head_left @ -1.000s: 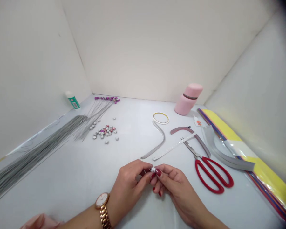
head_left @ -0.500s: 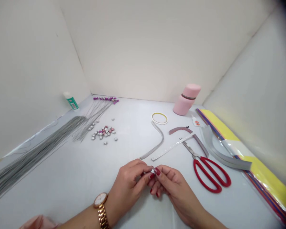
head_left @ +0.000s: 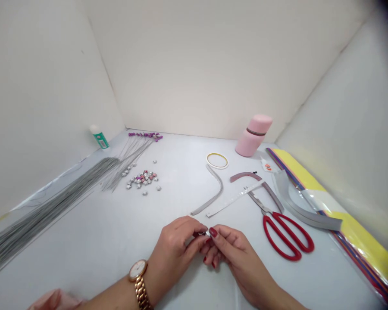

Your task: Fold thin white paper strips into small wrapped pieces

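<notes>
My left hand and my right hand meet at the front middle of the table. Between their fingertips they pinch a small silver paper star, mostly covered by the fingers. Just beyond the hands lie a curved bundle of grey paper strips and a flat whitish strip. A pile of folded paper stars, silver, pink and purple, sits to the left. Red-handled scissors rest right of my right hand, blades pointing away.
Grey wires spread along the left, near wires tipped with purple stars. A glue stick stands back left. Behind are a tape roll and pink bottle. Right lie a glue bottle, grey strips and coloured sheets.
The fingertips have shifted slightly around the small star, and a little more of its silver surface shows. Both hands stay in nearly the same place; the view has moved a touch.
</notes>
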Motion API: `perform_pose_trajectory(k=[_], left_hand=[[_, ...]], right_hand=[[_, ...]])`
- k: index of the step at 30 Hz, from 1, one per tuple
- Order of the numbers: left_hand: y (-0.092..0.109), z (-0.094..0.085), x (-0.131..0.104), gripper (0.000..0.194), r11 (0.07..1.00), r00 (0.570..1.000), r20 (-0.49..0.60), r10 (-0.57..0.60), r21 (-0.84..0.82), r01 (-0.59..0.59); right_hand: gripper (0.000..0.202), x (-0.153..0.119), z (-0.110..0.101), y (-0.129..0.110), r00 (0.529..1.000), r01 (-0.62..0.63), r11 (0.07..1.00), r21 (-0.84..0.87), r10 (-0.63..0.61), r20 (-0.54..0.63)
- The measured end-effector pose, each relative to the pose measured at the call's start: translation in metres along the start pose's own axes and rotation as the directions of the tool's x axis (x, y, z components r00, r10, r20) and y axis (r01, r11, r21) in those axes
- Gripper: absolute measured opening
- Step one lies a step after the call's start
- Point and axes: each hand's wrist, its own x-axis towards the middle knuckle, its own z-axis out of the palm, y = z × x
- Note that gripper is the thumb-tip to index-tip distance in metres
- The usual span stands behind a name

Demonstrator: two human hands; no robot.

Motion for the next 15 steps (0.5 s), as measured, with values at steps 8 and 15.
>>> perform_pose_trajectory(k=[8,15], left_hand=[[-0.0019,-0.0037,0.0019,0.006,0.997,0.997,0.041,0.069,0.042,-0.07],[-0.0021,-0.0062,0.0053,0.016,0.998,0.98,0.185,0.068,-0.002,-0.069]], right_hand=[[0.03,0.0002,-0.002,0.0012,1.0,-0.009,1.0,-0.019,0.01,0.019],[0.032,0.0033,-0.0024,-0.0009,0.999,-0.042,0.997,-0.066,0.043,0.012]])
